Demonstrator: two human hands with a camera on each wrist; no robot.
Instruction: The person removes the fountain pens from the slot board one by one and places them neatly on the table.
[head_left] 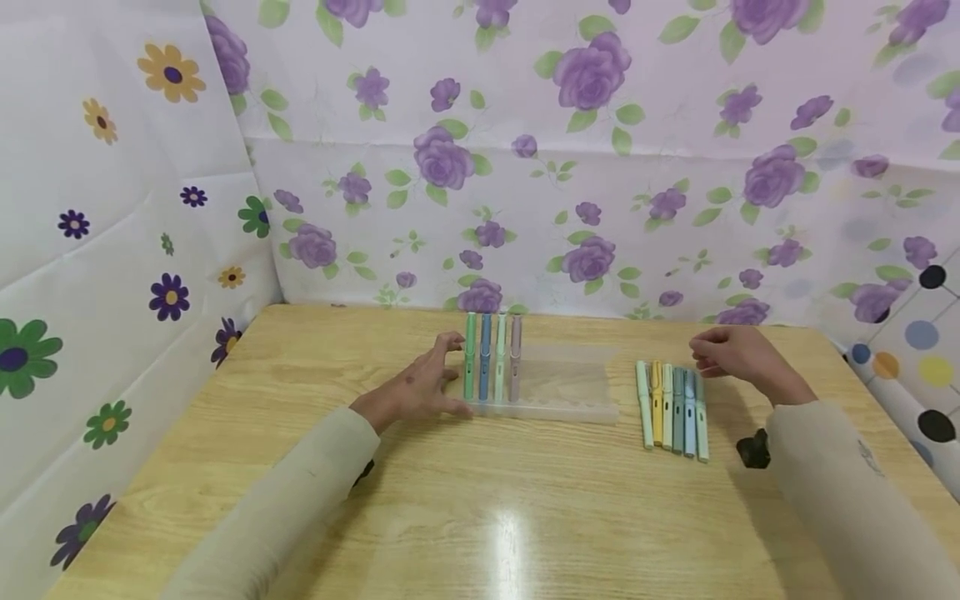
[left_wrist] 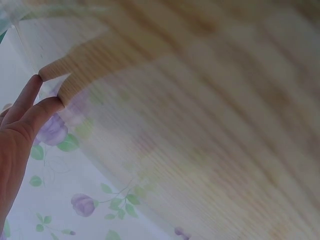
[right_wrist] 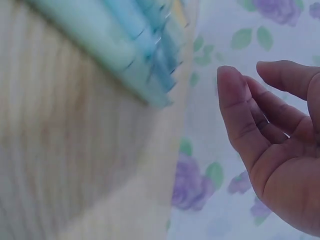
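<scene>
Four pens [head_left: 492,357] stand upright in the clear tray [head_left: 570,392] at its left end — I see the left hand [head_left: 420,385] against that end, fingers straight. Five loose pens [head_left: 672,408] lie right; right hand [head_left: 735,354] hovers just beyond, fingers loosely curled, empty.

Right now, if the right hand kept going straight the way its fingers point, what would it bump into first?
The right hand hovers with its fingers curled toward the left, just above the far ends of the loose pens lying on the table. Going straight on, it would probably pass over them and reach the clear pen holder first, though depth is hard to judge.
</scene>
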